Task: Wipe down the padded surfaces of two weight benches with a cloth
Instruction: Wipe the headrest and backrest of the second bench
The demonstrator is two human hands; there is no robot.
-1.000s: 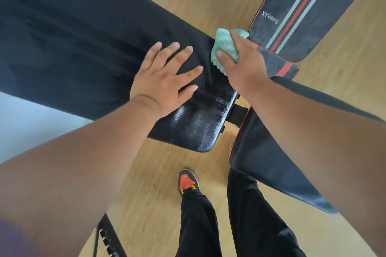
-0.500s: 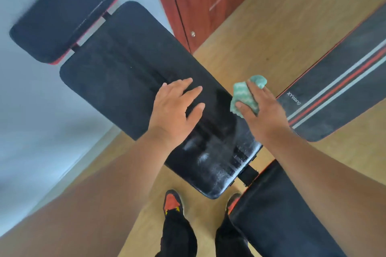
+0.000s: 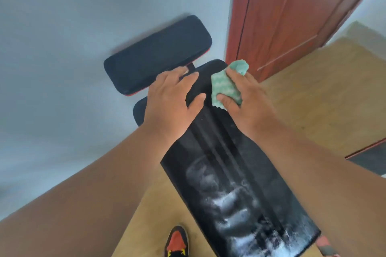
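Note:
A long black padded bench back [image 3: 227,173] runs from the lower right toward the wall, with pale wipe streaks on its near half. Beyond it sits a smaller black head pad [image 3: 156,54] with a red edge. My left hand [image 3: 171,100] lies flat on the far left part of the long pad, fingers straight. My right hand [image 3: 244,98] presses a green cloth [image 3: 225,85] onto the far right part of the same pad, thumb and fingers curled round the cloth. A corner of the second bench [image 3: 369,156] shows at the right edge.
A grey wall fills the left and top. A red-brown door [image 3: 292,10] stands behind the bench on the right. The floor is light wood [image 3: 325,98]. My shoes [image 3: 176,242] stand beside the bench's near end.
Both hands have slid up the long pad toward the head pad. The camera has tilted up, so the head pad and door are now in view and the second bench has almost left it.

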